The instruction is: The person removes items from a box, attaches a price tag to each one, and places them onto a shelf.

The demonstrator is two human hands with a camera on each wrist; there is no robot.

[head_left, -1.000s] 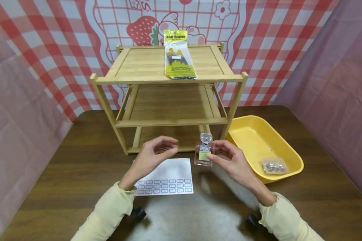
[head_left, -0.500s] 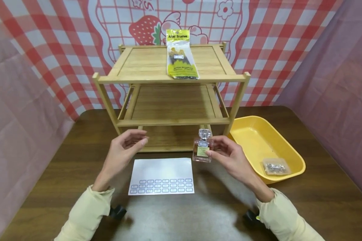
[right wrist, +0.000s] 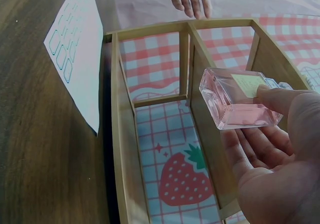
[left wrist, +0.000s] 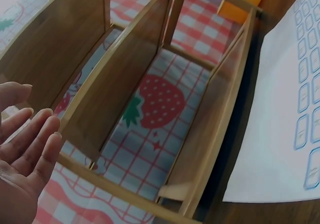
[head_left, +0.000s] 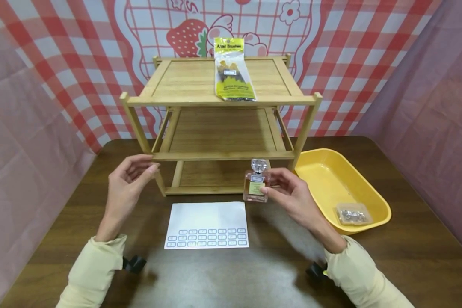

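My right hand pinches a small glass perfume bottle between thumb and fingers. The bottle is upright in the head view, with pink liquid, a clear faceted cap, a yellow-green label and a small sticker near its neck. It is held in front of the wooden shelf's lowest tier. In the right wrist view, the thumb presses on the label of the perfume bottle. My left hand holds nothing; its fingers are loosely bent beside the shelf's front left post. Left of the bottle on the table lies a white sticker sheet.
The three-tier wooden shelf stands at the table's back. On its top tier lies a yellow artist brushes packet. At right, a yellow tray holds a small clear box of metal bits. A checked cloth hangs behind.
My left hand has moved left, off the sticker sheet to the shelf's left post. The right hand has lifted the perfume bottle slightly toward the shelf.
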